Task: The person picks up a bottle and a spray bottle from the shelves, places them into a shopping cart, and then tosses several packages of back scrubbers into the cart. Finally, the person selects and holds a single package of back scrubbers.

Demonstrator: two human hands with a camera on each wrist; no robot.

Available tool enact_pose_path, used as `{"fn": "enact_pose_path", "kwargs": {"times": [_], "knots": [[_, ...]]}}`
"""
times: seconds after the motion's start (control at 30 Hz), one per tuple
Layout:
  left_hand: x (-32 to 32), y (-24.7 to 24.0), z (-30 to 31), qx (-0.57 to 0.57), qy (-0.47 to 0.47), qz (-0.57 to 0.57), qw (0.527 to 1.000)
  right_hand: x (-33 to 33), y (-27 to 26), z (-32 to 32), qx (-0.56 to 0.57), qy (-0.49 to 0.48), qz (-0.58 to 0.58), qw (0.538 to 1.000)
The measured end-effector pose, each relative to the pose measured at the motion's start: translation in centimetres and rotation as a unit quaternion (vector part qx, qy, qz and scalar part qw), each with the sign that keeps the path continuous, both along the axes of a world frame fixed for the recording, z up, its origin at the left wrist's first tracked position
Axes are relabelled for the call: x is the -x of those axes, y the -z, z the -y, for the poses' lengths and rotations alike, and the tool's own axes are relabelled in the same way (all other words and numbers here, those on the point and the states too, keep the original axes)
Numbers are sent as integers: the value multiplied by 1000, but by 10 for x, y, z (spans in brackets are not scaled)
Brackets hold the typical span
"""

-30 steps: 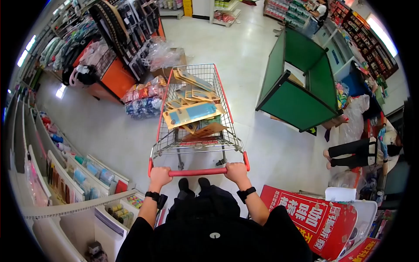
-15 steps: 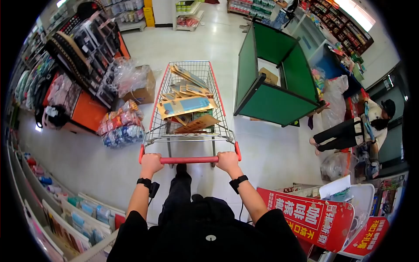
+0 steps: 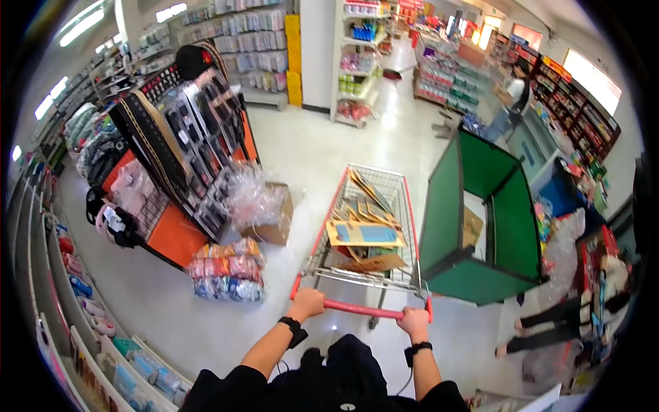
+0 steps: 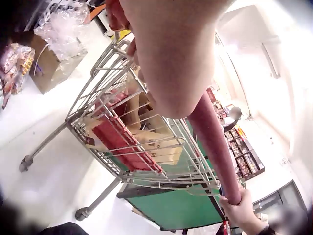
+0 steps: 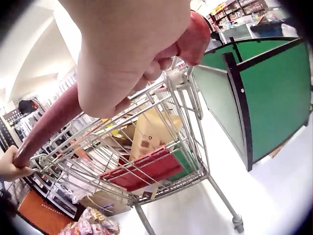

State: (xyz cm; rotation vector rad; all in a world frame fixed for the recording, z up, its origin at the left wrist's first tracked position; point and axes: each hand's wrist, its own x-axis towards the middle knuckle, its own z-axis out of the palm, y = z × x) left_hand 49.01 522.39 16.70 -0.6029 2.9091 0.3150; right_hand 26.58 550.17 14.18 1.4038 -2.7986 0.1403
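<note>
Both hands grip the red handle [image 3: 360, 308] of a wire shopping cart [image 3: 384, 280]. My left hand [image 3: 308, 303] curls round the handle's left end, and my right hand [image 3: 414, 322] round its right end. Flat tan packages lie in the basket, the top package [image 3: 365, 234] showing a blue panel. Close up in the left wrist view, the left hand [image 4: 171, 58] hides part of the handle, with the right hand [image 4: 243, 212] farther along it. The right wrist view shows a red panel [image 5: 142, 169] on the cart's near wire end.
A black-framed green partition [image 3: 494, 281] stands close along the cart's right side. To the left are wrapped bundles [image 3: 226, 275], a cardboard box [image 3: 278, 220] and an orange display stand [image 3: 168, 240]. One person [image 3: 511, 103] stands by the counter, another [image 3: 556, 326] at right.
The cart has rolled forward and now sits beside the green partition, farther right in the head view. The red sign at lower right has left the view. Both hands keep their grip.
</note>
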Motion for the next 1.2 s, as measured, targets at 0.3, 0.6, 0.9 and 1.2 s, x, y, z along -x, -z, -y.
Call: {"fn": "enact_pose_path", "kwargs": {"times": [0.3, 0.6, 0.9, 1.2], "knots": [[176, -10, 119, 35, -6, -6, 999, 172, 19, 119, 52, 5, -30, 998], [347, -26, 226, 15, -11, 85, 996, 331, -6, 225, 35, 18, 23, 999], [513, -15, 338, 18, 31, 40, 999, 493, 9, 326, 41, 26, -17, 999], [711, -8, 464, 7, 58, -17, 998, 679, 7, 440, -2, 63, -10, 998]]}}
